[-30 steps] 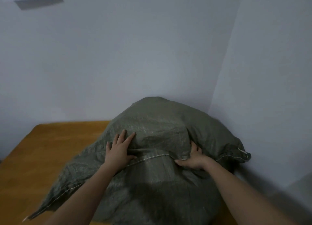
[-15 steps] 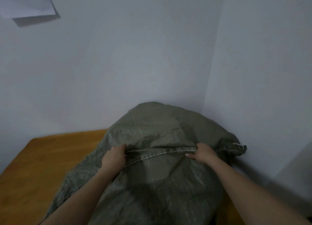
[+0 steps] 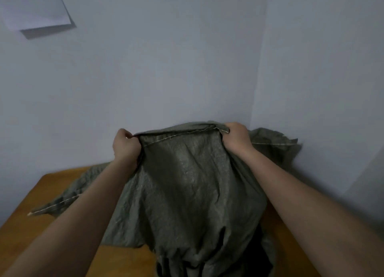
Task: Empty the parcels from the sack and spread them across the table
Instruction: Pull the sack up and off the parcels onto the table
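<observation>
Pale walls meeting in a corner are seen in the head view, with a wooden worktop (image 3: 25, 231) below them and a sheet of paper (image 3: 35, 6) fixed high on the left wall. A grey-green woven sack (image 3: 193, 185) is held raised over the worktop by its stitched seam: the left hand (image 3: 125, 146) is clenched round one gathered end of the seam, the right hand (image 3: 235, 138) round the other. The cloth hangs down towards the near edge, where a dark opening is seen at the bottom. No parcels can be seen; they are judged to be inside still, or hidden below the frame. Parcels could be dropped off the near edge, since the opening hangs close to it. The sack's loose corner (image 3: 278, 143) is pressed against the right wall, so little room is left there for spreading; its other corner (image 3: 54, 204) lies across the worktop on the left.
</observation>
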